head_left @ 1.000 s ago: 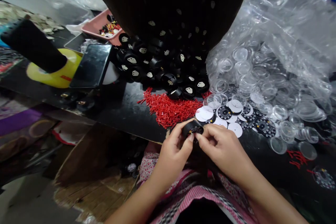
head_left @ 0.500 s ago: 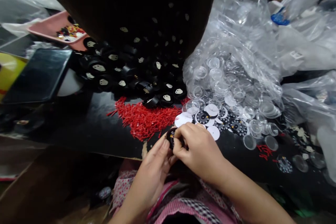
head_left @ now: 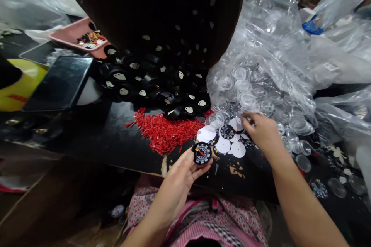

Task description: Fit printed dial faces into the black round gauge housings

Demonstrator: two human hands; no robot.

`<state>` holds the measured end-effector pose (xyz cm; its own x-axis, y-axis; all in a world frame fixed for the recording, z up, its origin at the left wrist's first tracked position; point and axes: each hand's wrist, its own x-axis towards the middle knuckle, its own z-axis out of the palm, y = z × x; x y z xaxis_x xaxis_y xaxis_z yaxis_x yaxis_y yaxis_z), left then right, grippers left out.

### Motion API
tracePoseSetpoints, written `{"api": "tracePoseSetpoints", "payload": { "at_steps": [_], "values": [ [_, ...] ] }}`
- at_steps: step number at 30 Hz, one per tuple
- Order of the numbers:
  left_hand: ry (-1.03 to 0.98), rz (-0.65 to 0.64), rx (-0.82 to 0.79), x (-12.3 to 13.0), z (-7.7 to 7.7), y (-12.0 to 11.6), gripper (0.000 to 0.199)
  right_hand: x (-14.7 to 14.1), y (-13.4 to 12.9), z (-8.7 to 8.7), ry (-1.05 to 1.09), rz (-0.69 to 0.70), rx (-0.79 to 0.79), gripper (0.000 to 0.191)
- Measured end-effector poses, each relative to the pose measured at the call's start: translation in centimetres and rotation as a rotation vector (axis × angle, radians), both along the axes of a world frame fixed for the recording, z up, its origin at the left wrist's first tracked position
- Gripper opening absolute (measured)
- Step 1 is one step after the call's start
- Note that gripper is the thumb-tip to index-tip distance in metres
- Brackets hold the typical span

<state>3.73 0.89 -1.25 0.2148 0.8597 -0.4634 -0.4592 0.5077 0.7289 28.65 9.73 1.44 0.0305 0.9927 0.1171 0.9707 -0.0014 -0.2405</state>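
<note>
My left hand (head_left: 184, 173) holds a small round dial gauge (head_left: 202, 153) with a black rim, a black face with white numbers and a red pointer, face up at the table's front edge. My right hand (head_left: 262, 133) is over the pile to the right, its fingers bent and tips close together; what they grip, if anything, is hidden. Beside its fingertips lie white discs (head_left: 238, 149), a black printed dial disc (head_left: 227, 131) and clear round plastic covers (head_left: 246, 100). A heap of small red pointers (head_left: 169, 133) lies left of the discs.
Behind the red heap, black round housings (head_left: 188, 110) spill from a large dark container (head_left: 156, 0). A clear plastic bag (head_left: 269, 19) stands back right. To the left are a dark tablet-like slab (head_left: 59, 83), a pink tray (head_left: 72, 32) of small parts and a yellow object (head_left: 30, 69).
My right hand has left the gauge and moved right to the discs and clear covers. My left hand still holds the gauge, whose face and red pointer now show. The view has shifted slightly.
</note>
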Motion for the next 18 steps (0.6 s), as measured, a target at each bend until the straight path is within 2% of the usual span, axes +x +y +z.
{"api": "tracePoseSetpoints", "payload": {
  "at_steps": [2,4,6,9,11,13,15,18],
  "values": [
    [-0.012,-0.02,-0.006,0.1,0.2,0.3,0.036,-0.2,-0.7,0.6,0.03,-0.003,0.066,0.03],
    [-0.047,-0.045,-0.029,0.0,0.5,0.5,0.037,-1.4,-1.8,1.3,0.096,0.038,0.209,0.028],
    [-0.107,-0.071,-0.079,0.0,0.7,0.8,0.036,-3.5,-3.3,1.9,0.183,0.178,0.329,0.024],
    [-0.15,-0.059,-0.141,0.0,1.1,1.2,0.037,-7.2,-5.5,2.3,0.242,0.484,0.264,0.021],
    [-0.145,-0.042,-0.134,0.0,1.2,1.3,0.041,-9.0,-6.6,2.3,0.224,0.57,0.216,0.021],
    [-0.136,-0.034,-0.094,0.0,1.2,1.3,0.041,-9.7,-7.2,2.2,0.242,0.573,0.183,0.021],
    [-0.106,-0.034,-0.039,0.0,1.1,1.1,0.036,-9.8,-7.2,2.3,0.371,0.54,0.128,0.015],
    [0.033,-0.073,0.082,0.0,0.8,0.4,0.038,-9.7,-6.6,2.3,0.6,0.361,0.054,0.015]
  ]
}}
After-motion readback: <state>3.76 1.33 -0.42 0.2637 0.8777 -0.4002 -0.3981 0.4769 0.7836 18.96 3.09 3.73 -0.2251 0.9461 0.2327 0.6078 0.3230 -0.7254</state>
